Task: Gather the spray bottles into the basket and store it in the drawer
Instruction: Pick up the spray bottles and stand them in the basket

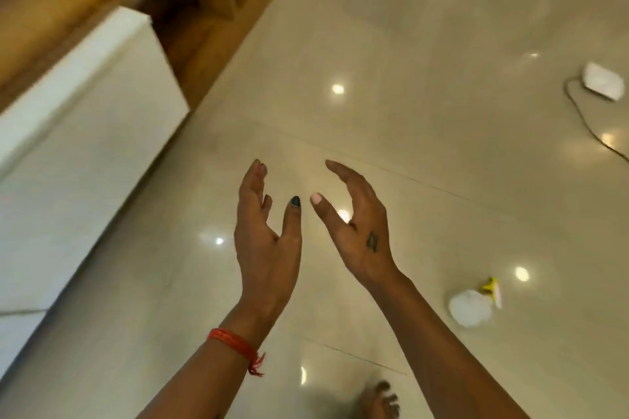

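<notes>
My left hand (267,235) and my right hand (357,231) hang side by side over the glossy floor, palms facing each other, fingers apart, both holding nothing. A white spray bottle with a yellow trigger (474,303) lies on the floor to the lower right, well apart from my right hand. To the left stands a white cabinet front (85,146), which may be the drawer; it looks closed. No basket is in view.
A wooden shelf unit (204,3) stands behind the white cabinet at the upper left. A white device (603,81) with a dark cable (589,127) lies on the floor at the far right. My bare foot (379,401) shows at the bottom edge.
</notes>
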